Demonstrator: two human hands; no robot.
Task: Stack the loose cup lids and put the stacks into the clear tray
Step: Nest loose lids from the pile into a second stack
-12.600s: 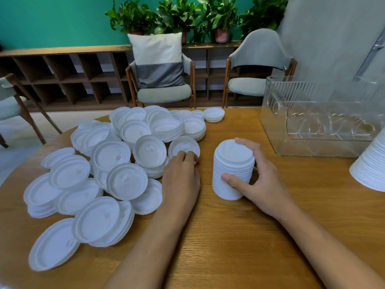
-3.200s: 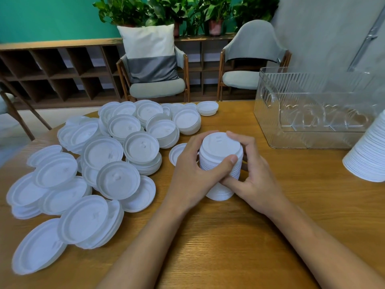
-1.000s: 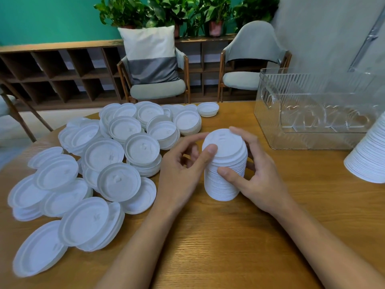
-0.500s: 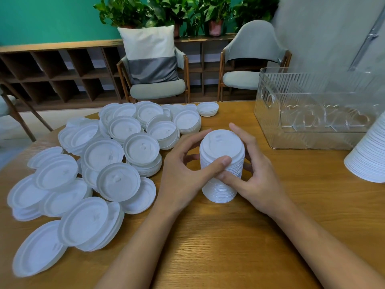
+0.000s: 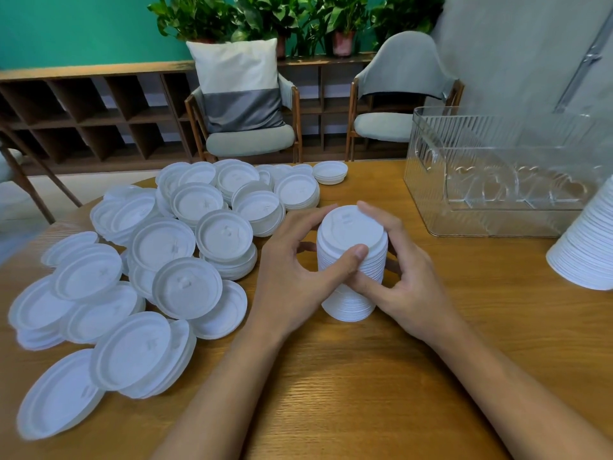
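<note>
We see both hands wrapped round one upright stack of lids (image 5: 351, 229), which stands on the wooden table (image 5: 331, 393) near the middle, well short of the clear tray (image 5: 481, 144) at the far right. The left hand (image 5: 292, 277) curls round the stack's left side, its thumb pressed on the near edge of the top lid and its fingers reaching round the far edge. The right hand (image 5: 408, 283) clasps the right side, fingers over the far rim and thumb low on the near side, crossing under the left thumb.

To the left, the loose lids (image 5: 166, 247) lie in an overlapping heap, some in short piles. Each has a small raised mark at its centre, which we cannot read. A low pile (image 5: 330, 172) sits apart at the far end of the heap. The tray's ribbed wall bears embossed heart shapes; we find no lettering we can make out. Another tall white stack (image 5: 587, 250) leans in at the right edge, near the tray.
</note>
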